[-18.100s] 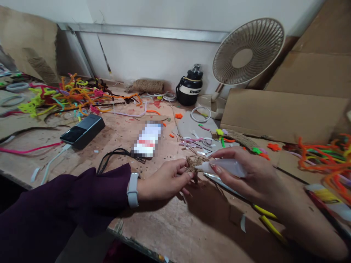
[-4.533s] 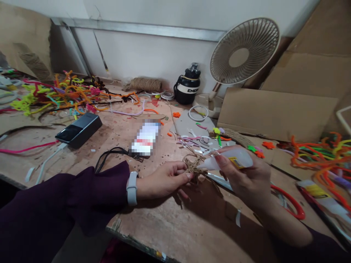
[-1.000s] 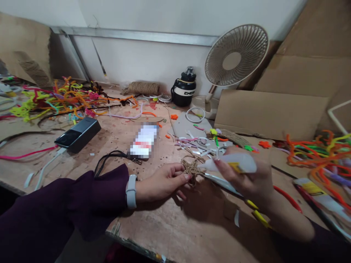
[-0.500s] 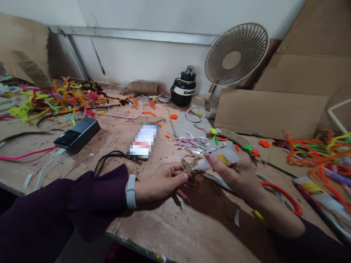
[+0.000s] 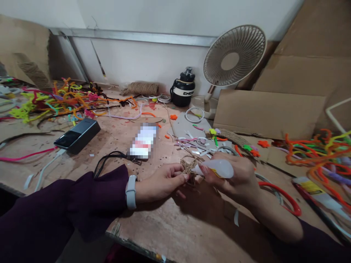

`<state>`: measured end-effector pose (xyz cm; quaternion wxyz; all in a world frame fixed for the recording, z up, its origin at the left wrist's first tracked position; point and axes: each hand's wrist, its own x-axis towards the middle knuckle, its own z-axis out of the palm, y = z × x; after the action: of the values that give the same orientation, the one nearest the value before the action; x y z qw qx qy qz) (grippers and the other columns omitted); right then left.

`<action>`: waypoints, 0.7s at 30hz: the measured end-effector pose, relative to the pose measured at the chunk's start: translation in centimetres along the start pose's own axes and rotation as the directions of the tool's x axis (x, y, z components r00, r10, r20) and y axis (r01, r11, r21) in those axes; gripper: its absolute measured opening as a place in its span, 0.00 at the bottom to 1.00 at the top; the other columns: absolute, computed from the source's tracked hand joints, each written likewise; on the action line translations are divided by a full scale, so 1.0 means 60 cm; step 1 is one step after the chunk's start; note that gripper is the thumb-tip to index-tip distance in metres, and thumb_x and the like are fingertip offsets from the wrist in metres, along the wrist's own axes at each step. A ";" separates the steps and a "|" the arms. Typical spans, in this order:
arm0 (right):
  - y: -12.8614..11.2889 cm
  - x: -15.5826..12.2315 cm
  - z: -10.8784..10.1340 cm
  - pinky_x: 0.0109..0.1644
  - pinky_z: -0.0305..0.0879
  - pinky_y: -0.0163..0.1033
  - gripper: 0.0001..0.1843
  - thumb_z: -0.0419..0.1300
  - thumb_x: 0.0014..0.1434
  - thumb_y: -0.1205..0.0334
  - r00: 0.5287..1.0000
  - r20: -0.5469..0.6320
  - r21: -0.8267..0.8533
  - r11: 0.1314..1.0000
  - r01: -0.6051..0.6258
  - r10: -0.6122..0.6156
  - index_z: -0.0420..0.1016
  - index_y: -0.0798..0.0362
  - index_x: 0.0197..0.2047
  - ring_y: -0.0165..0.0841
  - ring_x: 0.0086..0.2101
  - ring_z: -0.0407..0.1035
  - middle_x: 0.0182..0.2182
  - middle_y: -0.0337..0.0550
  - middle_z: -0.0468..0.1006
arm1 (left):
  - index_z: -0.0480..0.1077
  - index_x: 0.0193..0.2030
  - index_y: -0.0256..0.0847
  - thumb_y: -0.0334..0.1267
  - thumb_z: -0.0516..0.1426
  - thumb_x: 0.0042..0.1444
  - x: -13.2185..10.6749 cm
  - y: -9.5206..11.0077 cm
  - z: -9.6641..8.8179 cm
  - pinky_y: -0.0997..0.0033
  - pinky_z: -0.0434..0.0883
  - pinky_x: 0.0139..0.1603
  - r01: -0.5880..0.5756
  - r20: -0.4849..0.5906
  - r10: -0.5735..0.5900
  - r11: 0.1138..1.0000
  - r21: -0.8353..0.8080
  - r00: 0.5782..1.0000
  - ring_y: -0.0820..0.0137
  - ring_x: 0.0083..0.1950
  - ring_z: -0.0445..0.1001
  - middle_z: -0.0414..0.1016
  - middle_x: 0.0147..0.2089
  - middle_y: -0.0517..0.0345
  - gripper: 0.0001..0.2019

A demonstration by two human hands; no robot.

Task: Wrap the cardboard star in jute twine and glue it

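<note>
My left hand (image 5: pixel 167 180) pinches a small brown twine star (image 5: pixel 189 166) by its left side, just above the table. From the right, my right hand (image 5: pixel 236 179) grips a translucent glue bottle (image 5: pixel 223 168) with a yellow label. The bottle lies tilted, its nozzle pointing left and reaching the middle of the star. Whether the tip touches the twine or glue is coming out is too small to tell. My right fingers partly cover the label.
A lit phone (image 5: pixel 144 142) and a power bank (image 5: pixel 78 135) lie to the left. Behind are a twine roll (image 5: pixel 144 88), a black bottle (image 5: pixel 183 89) and a fan (image 5: pixel 233 58). Pipe cleaners (image 5: pixel 326 164) are heaped right; a red ring (image 5: pixel 290 202) sits near my right forearm.
My right hand has rolled the glue bottle over, so its label now faces more downward and its back end sits lower. The left hand and the star have stayed nearly still.
</note>
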<state>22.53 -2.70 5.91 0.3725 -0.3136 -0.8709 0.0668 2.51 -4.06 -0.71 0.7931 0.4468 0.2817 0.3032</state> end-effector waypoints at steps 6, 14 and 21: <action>-0.002 0.005 -0.002 0.20 0.51 0.35 0.16 0.60 0.59 0.63 0.999 0.018 -0.042 0.998 0.047 -0.046 0.63 0.49 0.21 0.26 0.17 0.56 0.16 0.33 0.63 | 0.71 0.43 0.36 0.55 0.66 0.54 0.000 -0.004 -0.002 0.75 0.73 0.36 -0.011 0.020 0.011 1.000 -0.006 1.000 0.72 0.35 0.77 0.78 0.38 0.52 0.23; 0.008 -0.002 -0.003 0.22 0.56 0.35 0.16 0.62 0.59 0.60 0.983 -0.037 0.123 0.977 -0.174 0.180 0.68 0.50 0.21 0.27 0.17 0.61 0.16 0.35 0.68 | 0.69 0.47 0.37 0.55 0.66 0.54 0.001 -0.004 -0.006 0.76 0.74 0.26 0.066 0.048 -0.066 0.998 -0.014 0.997 0.75 0.25 0.76 0.78 0.38 0.53 0.25; 0.048 0.002 0.012 0.15 0.44 0.36 0.22 0.60 0.57 0.41 0.684 -0.020 0.607 0.552 -0.571 0.729 0.65 0.48 0.23 0.26 0.14 0.48 0.14 0.32 0.56 | 0.67 0.43 0.38 0.53 0.66 0.55 -0.004 0.007 0.003 0.77 0.75 0.24 0.104 0.022 -0.103 0.993 -0.048 0.994 0.69 0.31 0.81 0.80 0.38 0.50 0.22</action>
<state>23.38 -0.24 4.47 0.5090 -0.4992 -0.5707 0.4073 2.38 -4.16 -0.19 0.8214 0.4148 0.2891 0.2640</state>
